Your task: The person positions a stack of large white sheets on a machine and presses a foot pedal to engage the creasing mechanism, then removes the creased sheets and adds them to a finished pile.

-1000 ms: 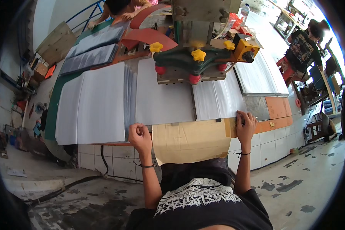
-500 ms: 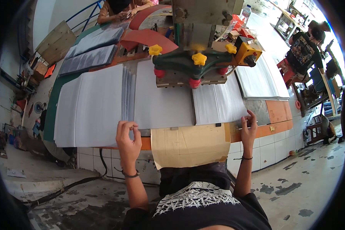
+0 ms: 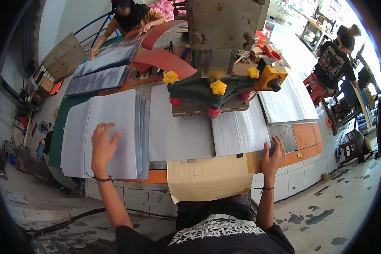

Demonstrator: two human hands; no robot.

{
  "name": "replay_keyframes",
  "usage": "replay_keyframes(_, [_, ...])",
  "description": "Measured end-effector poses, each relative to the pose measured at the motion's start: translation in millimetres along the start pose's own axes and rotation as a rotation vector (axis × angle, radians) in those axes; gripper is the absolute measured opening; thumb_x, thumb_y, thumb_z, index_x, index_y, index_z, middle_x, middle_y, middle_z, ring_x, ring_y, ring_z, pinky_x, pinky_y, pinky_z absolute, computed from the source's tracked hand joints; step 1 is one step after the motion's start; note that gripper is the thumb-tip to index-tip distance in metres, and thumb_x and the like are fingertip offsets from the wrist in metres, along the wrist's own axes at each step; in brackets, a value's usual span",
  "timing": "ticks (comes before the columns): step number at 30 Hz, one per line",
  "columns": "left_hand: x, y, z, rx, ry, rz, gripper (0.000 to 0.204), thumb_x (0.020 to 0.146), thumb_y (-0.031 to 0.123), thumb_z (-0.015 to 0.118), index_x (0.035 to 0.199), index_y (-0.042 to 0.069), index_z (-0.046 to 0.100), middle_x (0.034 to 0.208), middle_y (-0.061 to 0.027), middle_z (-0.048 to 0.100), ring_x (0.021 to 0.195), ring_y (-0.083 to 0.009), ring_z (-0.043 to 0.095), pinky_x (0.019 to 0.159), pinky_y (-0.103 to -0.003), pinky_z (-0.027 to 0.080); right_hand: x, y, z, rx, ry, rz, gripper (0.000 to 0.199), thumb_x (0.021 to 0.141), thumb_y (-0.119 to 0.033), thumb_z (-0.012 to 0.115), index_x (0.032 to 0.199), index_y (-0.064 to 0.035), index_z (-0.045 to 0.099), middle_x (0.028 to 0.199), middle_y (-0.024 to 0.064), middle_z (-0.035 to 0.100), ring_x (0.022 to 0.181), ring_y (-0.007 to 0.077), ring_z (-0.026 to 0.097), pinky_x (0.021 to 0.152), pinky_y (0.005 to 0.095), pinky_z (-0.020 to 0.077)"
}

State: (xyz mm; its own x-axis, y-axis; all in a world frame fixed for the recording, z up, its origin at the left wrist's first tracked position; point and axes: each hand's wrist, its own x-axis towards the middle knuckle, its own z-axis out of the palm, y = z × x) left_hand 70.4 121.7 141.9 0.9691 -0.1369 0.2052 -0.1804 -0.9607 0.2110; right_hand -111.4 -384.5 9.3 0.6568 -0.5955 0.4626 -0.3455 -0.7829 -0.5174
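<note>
A long worktable [image 3: 158, 177] with an orange front edge filled the middle of the scene. Over it stood a press [image 3: 218, 34] with a green three-armed head. A broad pile of white sheets [image 3: 128, 139] lay on the table's left, and a plain pale sheet [image 3: 180, 133] lay just beside it, its far end partly hidden by the press head. Right of that was a narrower white stack [image 3: 241, 135]. A tan card [image 3: 209, 180] hung over the front edge. The left hand [image 3: 103, 146] was over the broad pile, thumb and bent fingers spread wide; whether it touched the paper I couldn't tell. The right hand [image 3: 273, 158], fingers loosely curved with a moderate gap to the thumb, was near the narrower stack's front right corner. Yellow star knobs [image 3: 217, 87] topped the press head.
</note>
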Motion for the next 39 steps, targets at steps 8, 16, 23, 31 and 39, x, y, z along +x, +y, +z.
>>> replay_keyframes(8, [44, -99, -4, 0.348, 0.215, -0.265, 0.067, 0.097, 0.057, 0.053, 0.148, 0.015, 0.044, 0.153, -0.0255, 0.038, 0.141, -0.0444, 0.037, 0.112, -0.06, 0.032, -1, 0, 5, -0.093, 0.014, 0.003, 0.036, 0.098, -0.027, 0.062, 0.128, -0.0055, 0.059, 0.135, 0.0123, 0.059, 0.132, 0.0319, 0.047, 0.113, 0.0485, 0.0269])
replay_keyframes(16, [50, -131, 32, 0.225, 0.056, -0.326, 0.082, 0.093, 0.067, 0.052, 0.155, 0.017, 0.035, 0.155, -0.0286, 0.036, 0.141, -0.046, 0.037, 0.11, -0.058, 0.035, 17, 64, -12, 0.066, 0.156, -0.055, 0.031, 0.098, -0.017, 0.062, 0.123, 0.0009, 0.06, 0.133, 0.0197, 0.059, 0.125, 0.0364, 0.054, 0.106, 0.0463, 0.0401])
replay_keyframes(23, [55, -137, 36, 0.189, 0.073, -0.261, 0.083, 0.093, 0.065, 0.054, 0.155, 0.013, 0.035, 0.152, -0.0309, 0.038, 0.141, -0.0459, 0.038, 0.113, -0.054, 0.035, 75, 188, -45, -0.326, 0.227, 0.243, 0.041, 0.101, -0.033, 0.054, 0.122, -0.0001, 0.065, 0.135, 0.0195, 0.06, 0.125, 0.0373, 0.056, 0.105, 0.0458, 0.042])
replay_keyframes(31, [55, -131, 26, 0.135, 0.085, -0.266, 0.082, 0.091, 0.061, 0.06, 0.152, 0.009, 0.04, 0.15, -0.0274, 0.044, 0.141, -0.0435, 0.038, 0.115, -0.05, 0.034, 72, 221, -39, -0.173, 0.322, 0.409, 0.044, 0.103, -0.034, 0.047, 0.121, 0.0005, 0.066, 0.136, 0.0199, 0.059, 0.132, 0.037, 0.048, 0.112, 0.0463, 0.034])
replay_keyframes(39, [57, -136, 31, 0.104, 0.128, -0.259, 0.08, 0.091, 0.06, 0.061, 0.15, 0.01, 0.045, 0.15, -0.0233, 0.046, 0.141, -0.0403, 0.04, 0.115, -0.049, 0.035, 69, 235, -51, -0.176, 0.218, 0.334, 0.034, 0.102, -0.027, 0.05, 0.118, -0.0046, 0.07, 0.128, 0.0194, 0.06, 0.126, 0.0354, 0.05, 0.106, 0.0462, 0.0371])
